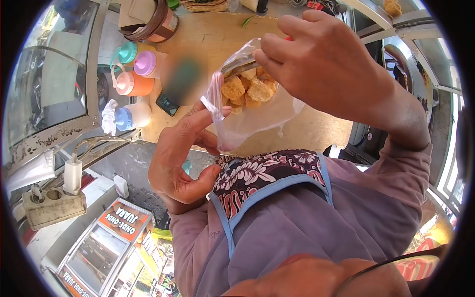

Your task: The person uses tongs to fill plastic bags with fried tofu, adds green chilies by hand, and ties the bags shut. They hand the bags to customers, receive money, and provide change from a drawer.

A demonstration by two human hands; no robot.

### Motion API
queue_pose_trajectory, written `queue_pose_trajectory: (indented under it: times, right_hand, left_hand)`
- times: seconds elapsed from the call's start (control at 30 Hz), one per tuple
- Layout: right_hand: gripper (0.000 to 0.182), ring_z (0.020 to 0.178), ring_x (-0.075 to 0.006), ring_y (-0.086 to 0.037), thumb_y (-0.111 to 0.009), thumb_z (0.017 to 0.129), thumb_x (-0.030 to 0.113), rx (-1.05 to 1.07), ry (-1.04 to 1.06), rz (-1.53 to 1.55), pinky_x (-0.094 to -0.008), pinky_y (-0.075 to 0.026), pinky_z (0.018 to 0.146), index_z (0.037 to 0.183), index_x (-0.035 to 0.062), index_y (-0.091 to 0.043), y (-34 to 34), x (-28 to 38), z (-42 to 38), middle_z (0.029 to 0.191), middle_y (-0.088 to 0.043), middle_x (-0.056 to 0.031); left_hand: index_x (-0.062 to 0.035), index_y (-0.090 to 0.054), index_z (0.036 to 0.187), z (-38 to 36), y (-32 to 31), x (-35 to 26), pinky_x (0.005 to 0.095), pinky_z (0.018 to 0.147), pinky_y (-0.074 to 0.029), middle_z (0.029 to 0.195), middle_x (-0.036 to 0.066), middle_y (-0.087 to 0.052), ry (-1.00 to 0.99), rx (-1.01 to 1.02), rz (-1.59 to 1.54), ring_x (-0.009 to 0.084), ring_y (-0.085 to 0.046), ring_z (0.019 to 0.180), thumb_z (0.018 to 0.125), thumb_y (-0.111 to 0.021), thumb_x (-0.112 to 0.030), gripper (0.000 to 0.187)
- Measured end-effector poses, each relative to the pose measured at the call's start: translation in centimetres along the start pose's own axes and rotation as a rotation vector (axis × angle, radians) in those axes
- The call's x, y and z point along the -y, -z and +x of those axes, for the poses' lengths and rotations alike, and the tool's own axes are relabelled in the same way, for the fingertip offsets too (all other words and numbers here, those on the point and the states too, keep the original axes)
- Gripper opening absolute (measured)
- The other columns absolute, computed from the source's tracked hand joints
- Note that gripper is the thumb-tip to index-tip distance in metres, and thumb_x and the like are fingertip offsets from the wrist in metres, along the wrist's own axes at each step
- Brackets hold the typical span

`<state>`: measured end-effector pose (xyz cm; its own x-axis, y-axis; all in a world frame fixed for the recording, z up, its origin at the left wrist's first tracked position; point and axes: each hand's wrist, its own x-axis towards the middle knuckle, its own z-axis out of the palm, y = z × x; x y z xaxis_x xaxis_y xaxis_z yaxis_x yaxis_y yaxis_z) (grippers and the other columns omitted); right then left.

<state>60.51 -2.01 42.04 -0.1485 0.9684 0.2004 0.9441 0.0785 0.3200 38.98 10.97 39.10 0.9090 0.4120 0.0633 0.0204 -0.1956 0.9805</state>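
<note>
A clear plastic bag (252, 129) is held over the wooden table, with several golden-brown fried food pieces (247, 91) inside. On its left side my left hand (183, 153) grips the bag's bunched edge between thumb side and fingers, palm turned inward. Above the opening, my right hand (321, 54) is closed around a grey metal utensil (242, 68) that reaches into the bag's mouth. A bit of red shows by the right fingers. My right hand hides most of the utensil, so its exact kind cannot be made out.
Several squeeze bottles (133, 83) with coloured caps line the table's left side, near a dark phone (167, 104). A brown bucket (163, 24) stands at the back left. Below left are a power strip (54, 205) and a glass-fronted stall (94, 257).
</note>
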Motion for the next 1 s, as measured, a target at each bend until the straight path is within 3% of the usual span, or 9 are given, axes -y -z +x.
queue_pose_trajectory:
  times: [0.37,0.47,0.53,0.57,0.67,0.7,0.73,0.87,1.0]
  right_hand:
    - [0.027,0.069,-0.0166,-0.056,-0.063,0.068,0.008,-0.044,-0.082,0.179,-0.031,-0.042,0.055,0.094,0.0062,-0.07,0.2,-1.0,-1.9,0.088,-0.065,-0.0024]
    - [0.029,0.068,-0.0178,-0.058,-0.065,0.068,0.005,-0.045,-0.119,0.247,-0.0317,-0.045,0.057,0.097,0.0057,-0.07,2.7,-3.5,-1.6,0.092,-0.067,-0.0056]
    - [0.033,0.069,-0.0186,-0.06,-0.065,0.069,0.005,-0.064,-0.164,0.248,-0.0319,-0.047,0.058,0.102,0.0054,-0.069,6.4,-6.7,-2.4,0.094,-0.067,-0.0073]
    - [0.037,0.074,-0.0227,-0.064,-0.065,0.073,0.004,-0.164,-0.202,0.18,-0.0336,-0.051,0.063,0.109,0.0053,-0.067,7.2,-9.0,-2.5,0.094,-0.068,-0.0101]
    - [0.038,0.082,-0.0263,-0.067,-0.061,0.078,0.0,-0.331,-0.558,0.102,-0.0361,-0.053,0.074,0.114,0.01,-0.066,5.8,-17.7,-0.1,0.093,-0.069,-0.0109]
    - [0.03,0.079,-0.0249,-0.067,-0.06,0.08,0.004,-0.342,-0.734,0.015,-0.0353,-0.053,0.072,0.108,0.0121,-0.068,5.1,-19.8,2.0,0.088,-0.07,-0.0094]
    - [0.015,0.08,-0.026,-0.065,-0.064,0.073,0.013,-0.212,-0.948,0.001,-0.0402,-0.051,0.073,0.086,0.0123,-0.072,6.4,-20.9,5.0,0.082,-0.069,-0.0065]
    - [0.019,0.078,-0.024,-0.068,-0.061,0.08,0.007,-0.042,-0.889,-0.297,-0.0346,-0.053,0.069,0.095,0.0114,-0.071,-1.4,-29.1,10.6,0.082,-0.07,-0.0082]
    - [0.011,0.083,-0.0212,-0.066,-0.061,0.082,0.012,0.052,-0.682,-0.561,-0.0346,-0.048,0.072,0.079,0.0149,-0.071,-6.6,-31.2,14.6,0.081,-0.07,-0.0045]
  left_hand:
    - [0.0103,-0.058,0.115,0.0,1.4,0.9,0.0253,0.062,-0.051,0.097,0.019,-0.066,0.048,-0.131,-0.002,0.0204,-0.065,0.065,0.047,-0.056,-0.007,0.07]
    - [0.0101,-0.057,0.117,0.8,2.7,1.1,0.0255,0.062,-0.051,0.099,0.021,-0.066,-0.026,-0.072,-0.032,0.0209,-0.066,0.066,0.048,-0.057,-0.009,0.071]
    - [0.0164,-0.04,0.129,1.1,4.9,2.3,0.0297,0.062,-0.053,0.123,0.025,-0.056,-0.114,0.168,-0.001,0.0268,-0.067,0.069,0.05,-0.058,-0.007,0.085]
    - [0.0135,-0.046,0.125,1.5,4.9,1.7,0.0281,0.062,-0.052,0.115,0.024,-0.06,-0.053,0.134,-0.036,0.0236,-0.067,0.069,0.05,-0.059,-0.008,0.079]
    - [0.0107,-0.051,0.123,1.7,4.5,1.0,0.0274,0.064,-0.052,0.109,0.023,-0.064,-0.025,0.084,-0.091,0.0212,-0.067,0.07,0.051,-0.06,-0.003,0.074]
    - [0.0108,-0.051,0.123,1.7,4.5,1.2,0.0279,0.065,-0.052,0.11,0.023,-0.063,-0.039,0.077,-0.1,0.0216,-0.067,0.071,0.051,-0.061,-0.001,0.074]
    - [0.011,-0.05,0.124,1.8,4.5,1.3,0.0284,0.065,-0.052,0.111,0.023,-0.063,-0.068,0.072,-0.122,0.0224,-0.067,0.072,0.052,-0.061,0.001,0.074]
    - [0.0111,-0.048,0.125,1.9,5.7,3.3,0.0311,0.071,-0.052,0.114,0.024,-0.061,-0.073,0.179,-0.158,0.0263,-0.068,0.076,0.054,-0.063,0.004,0.074]
    - [0.0113,-0.045,0.127,2.8,6.6,3.4,0.0318,0.072,-0.052,0.112,0.026,-0.061,-0.115,0.224,-0.188,0.0268,-0.068,0.078,0.056,-0.064,0.003,0.074]
